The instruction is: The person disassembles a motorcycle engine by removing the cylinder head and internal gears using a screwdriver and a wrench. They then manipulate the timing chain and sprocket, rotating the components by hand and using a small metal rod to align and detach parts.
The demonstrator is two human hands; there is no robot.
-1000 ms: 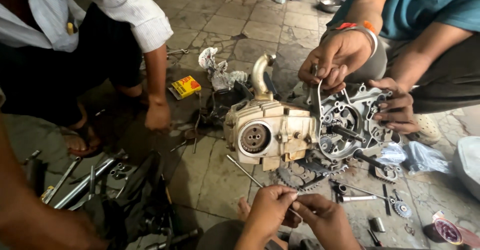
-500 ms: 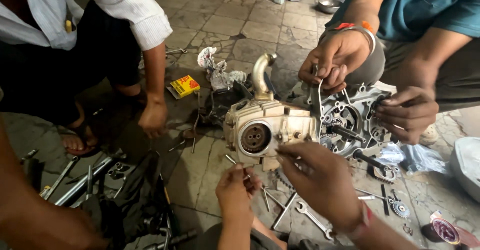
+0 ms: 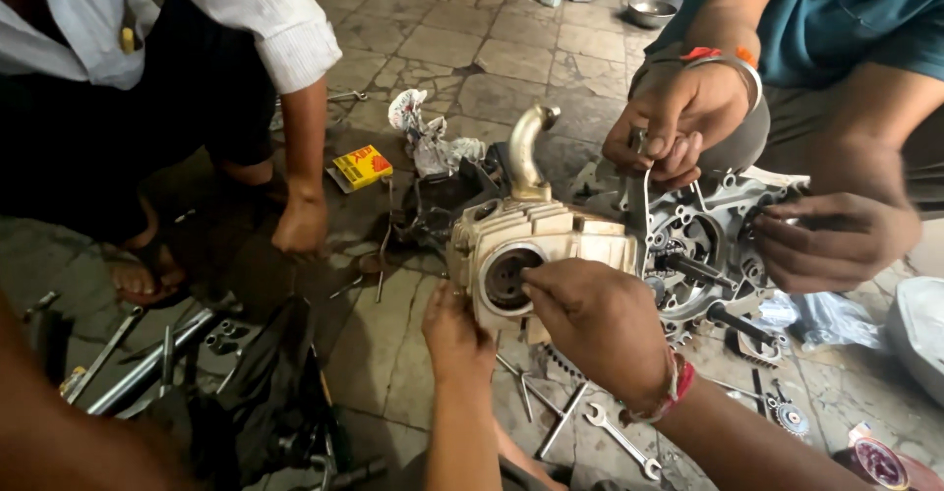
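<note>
Left hand [image 3: 457,339] braces the engine block [image 3: 536,250] from below; right hand [image 3: 590,319] pinches at its round port [image 3: 508,277].

Single head-worn view, looking steeply down from close above the engine block [image 3: 551,245] on the paved floor [image 3: 511,54]; the wearer's forearms enter from the bottom edge
</note>
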